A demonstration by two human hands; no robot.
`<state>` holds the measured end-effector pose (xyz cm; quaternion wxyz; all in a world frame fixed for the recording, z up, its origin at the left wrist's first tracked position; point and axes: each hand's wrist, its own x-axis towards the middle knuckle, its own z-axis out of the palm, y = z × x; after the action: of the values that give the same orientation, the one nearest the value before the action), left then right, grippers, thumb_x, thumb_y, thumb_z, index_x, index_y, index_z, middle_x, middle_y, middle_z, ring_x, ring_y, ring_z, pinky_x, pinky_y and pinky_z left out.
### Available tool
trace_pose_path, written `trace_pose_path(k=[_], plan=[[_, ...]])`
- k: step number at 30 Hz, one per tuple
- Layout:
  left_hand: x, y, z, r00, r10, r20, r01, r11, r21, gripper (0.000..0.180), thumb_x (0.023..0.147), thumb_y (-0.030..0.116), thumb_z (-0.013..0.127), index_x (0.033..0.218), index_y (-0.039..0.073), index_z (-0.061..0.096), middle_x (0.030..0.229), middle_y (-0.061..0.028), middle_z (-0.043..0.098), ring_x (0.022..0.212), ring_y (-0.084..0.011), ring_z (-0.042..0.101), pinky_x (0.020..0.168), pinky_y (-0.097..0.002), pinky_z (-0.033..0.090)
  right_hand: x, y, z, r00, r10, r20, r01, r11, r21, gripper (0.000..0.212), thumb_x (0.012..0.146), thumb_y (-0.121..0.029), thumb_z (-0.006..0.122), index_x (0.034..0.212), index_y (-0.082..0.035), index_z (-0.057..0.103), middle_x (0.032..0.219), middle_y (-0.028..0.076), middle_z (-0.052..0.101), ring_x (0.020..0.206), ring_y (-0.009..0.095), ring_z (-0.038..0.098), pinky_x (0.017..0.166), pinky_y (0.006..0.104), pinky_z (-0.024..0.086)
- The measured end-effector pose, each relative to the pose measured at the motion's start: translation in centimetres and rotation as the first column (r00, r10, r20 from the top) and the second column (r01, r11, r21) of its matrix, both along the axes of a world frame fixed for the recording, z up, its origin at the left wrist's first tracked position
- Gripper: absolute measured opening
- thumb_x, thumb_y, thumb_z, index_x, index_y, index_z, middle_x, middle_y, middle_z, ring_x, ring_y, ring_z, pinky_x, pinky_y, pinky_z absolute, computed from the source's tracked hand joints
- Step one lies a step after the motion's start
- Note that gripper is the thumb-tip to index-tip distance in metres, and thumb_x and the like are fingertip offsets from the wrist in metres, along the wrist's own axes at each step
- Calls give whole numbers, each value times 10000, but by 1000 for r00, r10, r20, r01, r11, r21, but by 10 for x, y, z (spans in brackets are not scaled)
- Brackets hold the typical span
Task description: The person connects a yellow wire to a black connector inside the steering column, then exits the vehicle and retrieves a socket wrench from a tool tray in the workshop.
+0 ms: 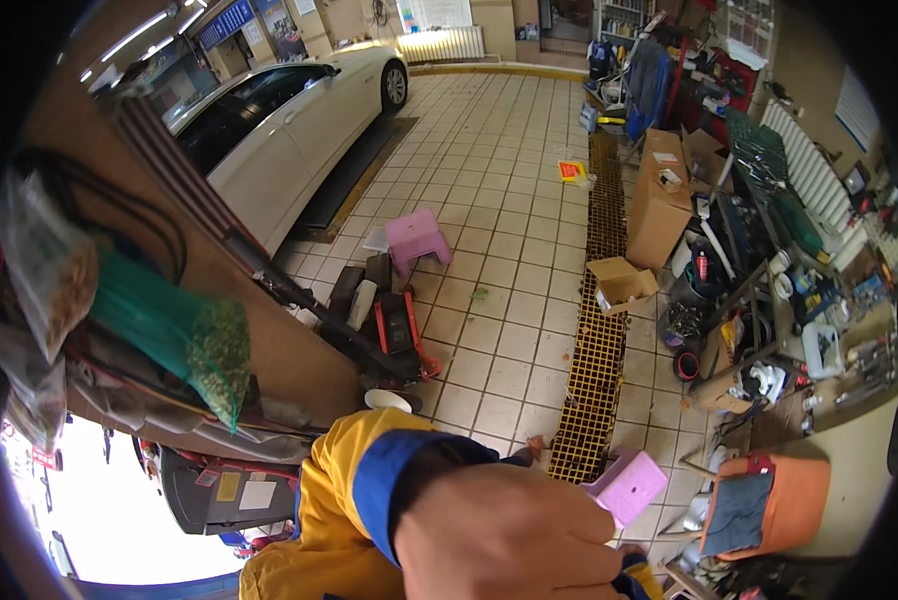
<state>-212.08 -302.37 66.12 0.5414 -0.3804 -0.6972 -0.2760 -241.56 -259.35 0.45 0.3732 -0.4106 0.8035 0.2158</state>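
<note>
My left hand (509, 535) fills the bottom middle, close up and slightly blurred, its back toward me. Its fingers are folded together and point to the right; whatever they hold, if anything, is hidden beneath. The arm wears a yellow sleeve (339, 500) with a blue cuff (384, 480). Just past the fingers, a bit of blue and yellow sleeve (644, 578) shows at the lower edge; my right hand is almost wholly hidden behind the left. Beyond the knuckles a pink plastic stool (634, 487) stands on the tiles, apart from the hand.
A yellow floor grating (589, 400) runs away along the tiled floor. Left of it are a red floor jack (397, 325), another pink stool (417, 238) and a white car (299, 130). Cardboard boxes (659, 200), a cluttered bench and an orange chair (794, 500) line the right.
</note>
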Motion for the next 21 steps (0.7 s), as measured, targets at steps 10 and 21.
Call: trace_pose_path(k=[10,21], plan=[[-290,-214,-9,632,-577,518,199,767,610,159,922,83,609,806,47,712,713,-87,660,611,-256,621,550,-360,467,-268,-204,47,371,-808,458,908,420,4,249,893,-302,643,988,-102,757,954,138,761,796,323,729,756,484,596],[-662,-329,-536,-659,381,649,9,866,-499,317,923,384,659,1026,90,717,871,-182,747,838,-371,728,812,-445,566,-694,-337,96,766,-576,284,618,541,-571,182,920,-211,646,1030,-106,746,893,107,759,832,255,742,759,385,593]])
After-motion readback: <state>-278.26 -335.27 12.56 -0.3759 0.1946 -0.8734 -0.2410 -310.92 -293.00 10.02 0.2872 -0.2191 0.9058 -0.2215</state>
